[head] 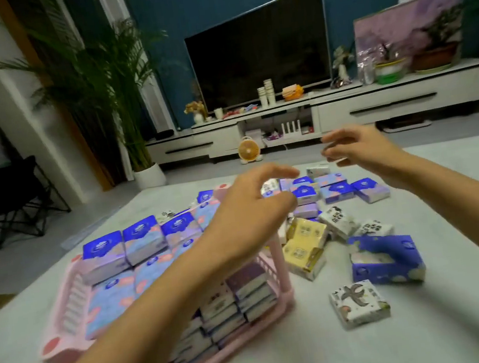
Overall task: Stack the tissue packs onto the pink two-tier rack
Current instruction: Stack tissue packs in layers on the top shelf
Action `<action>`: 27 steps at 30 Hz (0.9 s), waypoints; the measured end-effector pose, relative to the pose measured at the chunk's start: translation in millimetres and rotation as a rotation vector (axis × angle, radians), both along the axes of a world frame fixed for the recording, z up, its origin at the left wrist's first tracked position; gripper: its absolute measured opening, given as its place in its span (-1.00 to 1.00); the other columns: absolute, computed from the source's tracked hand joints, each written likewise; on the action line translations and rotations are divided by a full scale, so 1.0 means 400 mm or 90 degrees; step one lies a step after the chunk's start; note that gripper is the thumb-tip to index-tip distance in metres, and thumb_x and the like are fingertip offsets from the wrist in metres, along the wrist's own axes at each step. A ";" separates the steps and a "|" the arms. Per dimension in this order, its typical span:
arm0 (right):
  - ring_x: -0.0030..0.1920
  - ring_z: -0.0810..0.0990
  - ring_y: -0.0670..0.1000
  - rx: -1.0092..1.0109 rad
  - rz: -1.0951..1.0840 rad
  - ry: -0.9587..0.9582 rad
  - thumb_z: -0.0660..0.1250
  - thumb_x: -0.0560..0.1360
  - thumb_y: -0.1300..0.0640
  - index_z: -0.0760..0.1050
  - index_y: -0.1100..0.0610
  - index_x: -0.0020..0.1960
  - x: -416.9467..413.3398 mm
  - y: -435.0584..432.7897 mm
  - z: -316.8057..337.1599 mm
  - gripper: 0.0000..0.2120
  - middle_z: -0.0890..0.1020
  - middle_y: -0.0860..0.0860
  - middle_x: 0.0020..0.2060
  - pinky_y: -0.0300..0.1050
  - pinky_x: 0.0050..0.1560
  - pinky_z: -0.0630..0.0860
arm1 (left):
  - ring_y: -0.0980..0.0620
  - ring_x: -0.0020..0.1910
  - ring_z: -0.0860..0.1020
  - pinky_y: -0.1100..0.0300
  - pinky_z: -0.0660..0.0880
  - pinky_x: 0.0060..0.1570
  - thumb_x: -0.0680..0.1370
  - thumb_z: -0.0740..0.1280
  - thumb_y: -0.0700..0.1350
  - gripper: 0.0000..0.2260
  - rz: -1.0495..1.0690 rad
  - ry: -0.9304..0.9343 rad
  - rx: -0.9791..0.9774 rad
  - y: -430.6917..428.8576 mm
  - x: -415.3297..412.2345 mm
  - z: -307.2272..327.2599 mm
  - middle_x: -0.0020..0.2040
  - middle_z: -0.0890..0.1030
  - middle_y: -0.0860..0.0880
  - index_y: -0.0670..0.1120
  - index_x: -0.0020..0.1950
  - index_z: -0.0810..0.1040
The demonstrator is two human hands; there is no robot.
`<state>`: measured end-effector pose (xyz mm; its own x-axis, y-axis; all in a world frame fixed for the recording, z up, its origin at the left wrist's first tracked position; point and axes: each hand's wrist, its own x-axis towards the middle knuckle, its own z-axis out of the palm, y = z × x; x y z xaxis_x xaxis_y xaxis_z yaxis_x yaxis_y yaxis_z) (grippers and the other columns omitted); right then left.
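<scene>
The pink two-tier rack (74,297) stands at the table's left. Blue and pink tissue packs (145,239) cover its top tier, and darker packs (235,300) fill the lower tier. Loose packs lie to its right: a blue heap (337,189) at the back, yellow packs (304,243), a large blue pack (386,262) and a white patterned pack (359,302) in front. My left hand (251,213) hovers over the rack's far right corner, fingers relaxed and holding nothing. My right hand (355,147) hangs above the blue heap, fingers loosely curved and holding nothing.
The pale table (433,323) runs to a far edge behind the heap. Beyond it are a TV (260,47) on a white cabinet (344,106), a small fan (248,149) on the floor, a potted palm (116,91) and a black folding chair (18,198) at the left.
</scene>
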<state>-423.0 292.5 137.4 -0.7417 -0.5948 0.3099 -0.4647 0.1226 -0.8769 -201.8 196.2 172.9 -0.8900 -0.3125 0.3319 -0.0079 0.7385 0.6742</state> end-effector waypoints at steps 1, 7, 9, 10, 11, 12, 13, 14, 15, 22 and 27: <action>-0.09 0.56 0.07 0.005 -0.072 -0.019 0.29 0.48 0.32 0.50 0.18 0.10 -0.047 0.052 -0.040 -0.79 0.61 0.17 -0.05 -0.16 -0.12 0.47 | 0.24 -0.40 0.44 0.52 0.34 -0.39 0.49 0.27 -0.13 -0.74 -0.034 -0.033 0.029 0.038 -0.044 -0.015 -0.08 0.53 0.10 0.10 0.14 0.53; -0.09 0.54 0.15 0.116 -0.285 -0.088 0.34 0.43 0.33 0.49 0.25 0.15 -0.181 0.230 -0.304 -0.70 0.58 0.16 -0.07 -0.07 -0.02 0.43 | 0.00 0.08 0.50 0.27 0.42 0.07 0.53 0.16 -0.24 -0.64 -0.051 -0.212 0.079 0.202 -0.281 -0.191 0.19 0.48 -0.03 -0.05 0.31 0.43; -0.04 0.49 0.08 0.117 -0.282 -0.074 0.37 0.43 0.30 0.44 0.24 0.21 -0.186 0.213 -0.350 -0.64 0.52 0.13 0.00 -0.09 0.05 0.40 | -0.08 0.25 0.41 0.13 0.36 0.23 0.52 0.17 -0.25 -0.63 -0.024 -0.215 0.043 0.216 -0.331 -0.247 0.32 0.41 -0.09 -0.09 0.34 0.38; -0.01 0.48 0.08 0.116 -0.282 -0.061 0.38 0.43 0.28 0.42 0.23 0.22 -0.193 0.195 -0.365 -0.62 0.49 0.12 0.03 -0.10 0.06 0.38 | -0.10 0.26 0.40 0.07 0.35 0.25 0.52 0.17 -0.26 -0.62 -0.014 -0.206 0.037 0.215 -0.349 -0.265 0.33 0.39 -0.10 -0.10 0.34 0.37; 0.02 0.47 0.09 0.108 -0.278 -0.045 0.40 0.42 0.26 0.40 0.22 0.23 -0.203 0.173 -0.375 -0.60 0.49 0.14 0.07 -0.11 0.07 0.37 | -0.11 0.27 0.39 0.04 0.35 0.26 0.53 0.17 -0.26 -0.62 -0.004 -0.195 0.035 0.208 -0.366 -0.278 0.33 0.37 -0.10 -0.10 0.34 0.36; 0.07 0.47 0.10 0.099 -0.271 -0.029 0.41 0.41 0.24 0.38 0.21 0.24 -0.216 0.152 -0.381 -0.56 0.47 0.16 0.12 -0.11 0.08 0.36 | -0.09 0.29 0.36 0.04 0.33 0.28 0.53 0.17 -0.25 -0.62 0.007 -0.183 0.020 0.196 -0.383 -0.289 0.33 0.37 -0.08 -0.09 0.35 0.35; 0.13 0.46 0.12 0.097 -0.263 -0.012 0.43 0.40 0.20 0.36 0.18 0.27 -0.228 0.131 -0.384 -0.52 0.45 0.17 0.16 -0.12 0.09 0.35 | -0.05 0.32 0.32 0.06 0.28 0.32 0.54 0.17 -0.25 -0.62 0.019 -0.173 -0.003 0.184 -0.399 -0.297 0.34 0.35 -0.06 -0.08 0.36 0.34; 0.20 0.43 0.12 0.108 -0.255 0.009 0.44 0.39 0.16 0.32 0.15 0.31 -0.243 0.112 -0.387 -0.45 0.42 0.16 0.21 -0.13 0.12 0.33 | -0.03 0.36 0.27 0.08 0.23 0.35 0.54 0.16 -0.24 -0.62 0.029 -0.159 -0.026 0.172 -0.416 -0.303 0.35 0.34 -0.05 -0.08 0.37 0.33; 0.25 0.39 0.11 0.132 -0.248 0.035 0.44 0.39 0.10 0.27 0.12 0.37 -0.258 0.095 -0.389 -0.38 0.39 0.15 0.26 -0.13 0.17 0.31 | -0.02 0.38 0.23 0.09 0.18 0.38 0.54 0.16 -0.25 -0.61 0.040 -0.146 -0.041 0.163 -0.434 -0.309 0.36 0.33 -0.05 -0.08 0.37 0.33; 0.36 0.28 0.14 0.405 -0.224 0.250 -0.08 0.43 -0.26 0.19 -0.03 0.45 -0.336 0.028 -0.418 -0.35 0.32 0.18 0.35 -0.08 0.25 0.24 | -0.16 0.34 0.27 -0.02 0.26 0.30 0.55 0.15 -0.21 -0.69 0.118 -0.219 -0.133 0.111 -0.664 -0.316 0.31 0.37 -0.19 -0.19 0.29 0.34; 0.13 0.41 0.16 0.328 -0.314 0.256 0.06 0.45 -0.14 0.40 0.05 0.27 -0.350 0.027 -0.432 -0.53 0.46 0.13 0.12 -0.07 0.08 0.27 | -0.21 0.46 0.05 -0.13 0.08 0.40 0.54 0.22 -0.07 -0.53 0.158 -0.417 -0.283 0.038 -0.809 -0.376 0.45 0.19 -0.21 -0.12 0.43 0.20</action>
<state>-562.9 303.3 -35.4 -0.8457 -0.3695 0.3849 -0.5189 0.7377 -0.4319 -525.3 211.3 22.3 -0.8683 -0.4875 -0.0911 -0.4956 0.8600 0.1216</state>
